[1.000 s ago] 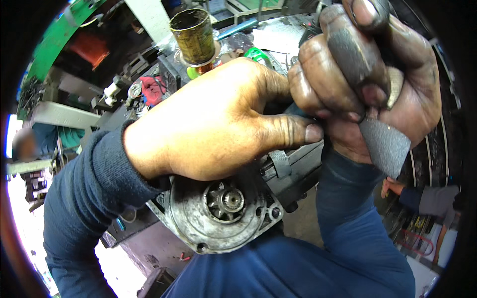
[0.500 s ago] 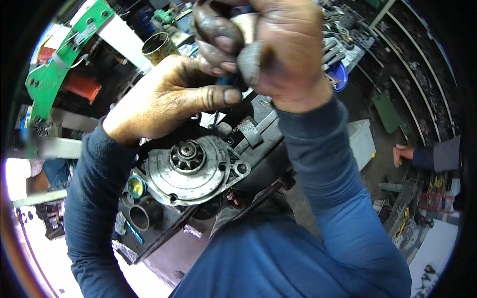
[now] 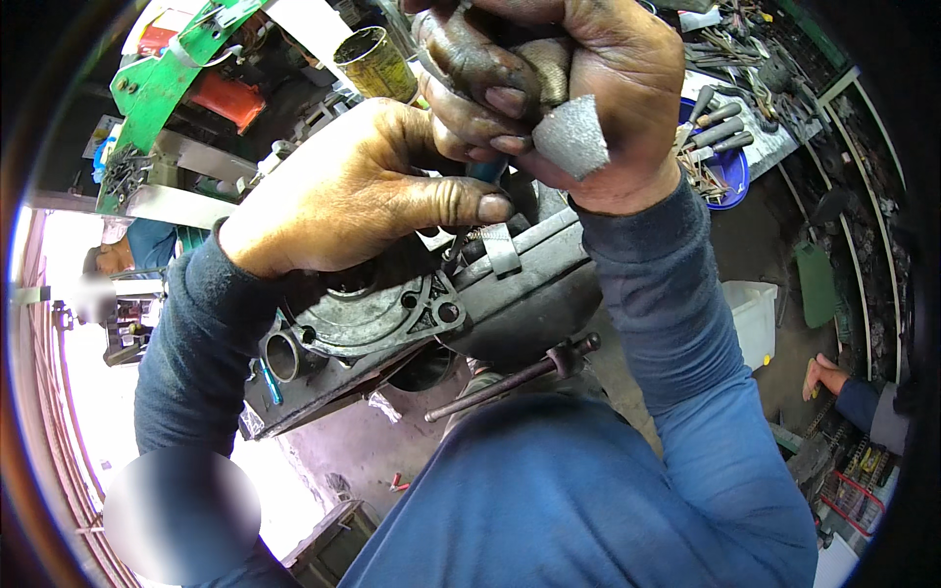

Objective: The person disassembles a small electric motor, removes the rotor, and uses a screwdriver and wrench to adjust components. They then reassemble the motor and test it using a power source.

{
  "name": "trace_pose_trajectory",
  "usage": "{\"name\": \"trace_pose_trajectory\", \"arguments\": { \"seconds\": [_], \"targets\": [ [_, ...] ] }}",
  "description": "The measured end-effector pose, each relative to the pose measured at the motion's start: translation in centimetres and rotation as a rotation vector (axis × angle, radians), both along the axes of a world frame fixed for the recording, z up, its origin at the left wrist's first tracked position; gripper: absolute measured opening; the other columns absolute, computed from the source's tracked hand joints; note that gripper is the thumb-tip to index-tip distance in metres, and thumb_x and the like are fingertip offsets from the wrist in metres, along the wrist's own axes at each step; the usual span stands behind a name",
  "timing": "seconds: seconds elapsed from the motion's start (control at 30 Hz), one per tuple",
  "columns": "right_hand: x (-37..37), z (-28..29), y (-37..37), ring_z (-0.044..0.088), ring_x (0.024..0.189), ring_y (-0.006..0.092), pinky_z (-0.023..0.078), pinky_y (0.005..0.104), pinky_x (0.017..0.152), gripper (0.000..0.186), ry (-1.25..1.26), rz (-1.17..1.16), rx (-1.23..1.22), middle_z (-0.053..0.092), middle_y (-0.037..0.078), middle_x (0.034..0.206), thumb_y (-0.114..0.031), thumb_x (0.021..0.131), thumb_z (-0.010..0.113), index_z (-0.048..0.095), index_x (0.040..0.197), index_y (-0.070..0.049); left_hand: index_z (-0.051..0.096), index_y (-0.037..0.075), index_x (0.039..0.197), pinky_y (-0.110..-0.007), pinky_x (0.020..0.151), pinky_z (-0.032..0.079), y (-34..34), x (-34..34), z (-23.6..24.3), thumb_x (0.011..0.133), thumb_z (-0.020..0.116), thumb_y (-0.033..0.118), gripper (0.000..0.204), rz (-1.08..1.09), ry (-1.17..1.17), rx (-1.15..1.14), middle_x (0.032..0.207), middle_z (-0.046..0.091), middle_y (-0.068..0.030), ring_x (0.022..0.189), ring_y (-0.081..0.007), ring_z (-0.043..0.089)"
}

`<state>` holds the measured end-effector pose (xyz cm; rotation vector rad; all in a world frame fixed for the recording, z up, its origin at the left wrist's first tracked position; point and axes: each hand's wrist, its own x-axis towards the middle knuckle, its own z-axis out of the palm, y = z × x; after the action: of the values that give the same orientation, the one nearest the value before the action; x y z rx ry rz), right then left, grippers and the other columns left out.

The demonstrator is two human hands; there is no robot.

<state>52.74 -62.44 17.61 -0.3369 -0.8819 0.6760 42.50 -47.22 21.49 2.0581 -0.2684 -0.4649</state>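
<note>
My right hand [image 3: 627, 93] is raised at the top middle with its fingers curled into the palm, closed on a piece of grey, grainy sandpaper [image 3: 572, 137] that sticks out at the base of the palm. Against it, my left hand [image 3: 343, 191] reaches in from the left, thumb stretched to the right. Its other fingers are hidden behind the right hand, where a bit of something dark blue shows, too little to name. Below both hands lies a round cast metal housing [image 3: 377, 328] with bolt holes, its middle in shadow and partly covered by my left hand.
A bench vise [image 3: 529, 294] with a long bar handle [image 3: 500, 389] stands right of the housing. A metal tube [image 3: 282, 355] lies on the bench. Further off are a yellowish can [image 3: 374, 64], a blue basin [image 3: 730, 181] of tools, and another person's hand [image 3: 821, 375].
The view has shifted, and my hands have come lower over the housing, hiding the toothed gear at its centre. The sandpaper's grainy face now shows more fully.
</note>
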Motion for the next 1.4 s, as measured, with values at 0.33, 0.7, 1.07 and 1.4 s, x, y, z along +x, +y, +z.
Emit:
{"name": "trace_pose_trajectory", "arguments": {
  "seconds": [0.33, 0.7, 1.07, 1.4],
  "targets": [
    [2.1, -0.4, 1.2, 0.040, 0.045, 0.0119, 0.035, 0.0277, 0.043, 0.035, -0.134, 0.287, 0.166, 0.046, 0.005, 0.058, -0.012, 0.097, 0.042, 0.056, 0.112, 0.015, 0.075, 0.000, 0.115, -0.029, 0.084, 0.053, -0.3, -0.2, -0.7, 0.093, 0.081, 0.020, 0.031, 0.045, -0.071, -0.086, 0.096, 0.076, -0.0024, 0.089, -0.0080, 0.064],
    [0.2, -1.0, -0.4, 0.038, 0.041, 0.0107, 0.034, 0.0248, 0.040, 0.040, 0.119, 0.122, 0.054, 0.047, 0.004, 0.056, -0.018, 0.104, 0.039, 0.057, 0.113, 0.017, 0.070, 0.000, 0.125, -0.028, 0.093, 0.049, 0.1, -0.1, -1.0, 0.093, 0.080, 0.020, 0.039, 0.080, -0.011, 0.069, 0.109, 0.074, -0.0026, 0.101, -0.0106, 0.064],
    [-4.6, -2.4, -0.8, 0.040, 0.040, 0.0120, 0.037, 0.0278, 0.039, 0.041, 0.175, -0.775, -0.091, 0.049, 0.004, 0.058, -0.020, 0.105, 0.041, 0.057, 0.112, 0.017, 0.060, -0.001, 0.140, -0.037, 0.109, 0.047, 1.2, 1.1, 0.2, 0.090, 0.082, 0.023, 0.060, -0.111, 0.075, 0.198, 0.135, 0.068, -0.0134, 0.124, -0.0241, 0.064],
    [2.1, 0.1, 2.4, 0.042, 0.040, 0.0116, 0.038, 0.0290, 0.040, 0.055, -0.196, 0.048, 0.120, 0.046, 0.002, 0.054, -0.030, 0.112, 0.032, 0.049, 0.121, 0.021, 0.074, 0.002, 0.109, -0.030, 0.086, 0.050, 0.6, 0.8, -1.5, 0.097, 0.076, 0.025, 0.027, 0.070, 0.095, -0.104, 0.091, 0.070, 0.0010, 0.088, -0.0103, 0.063]
  ]
}}
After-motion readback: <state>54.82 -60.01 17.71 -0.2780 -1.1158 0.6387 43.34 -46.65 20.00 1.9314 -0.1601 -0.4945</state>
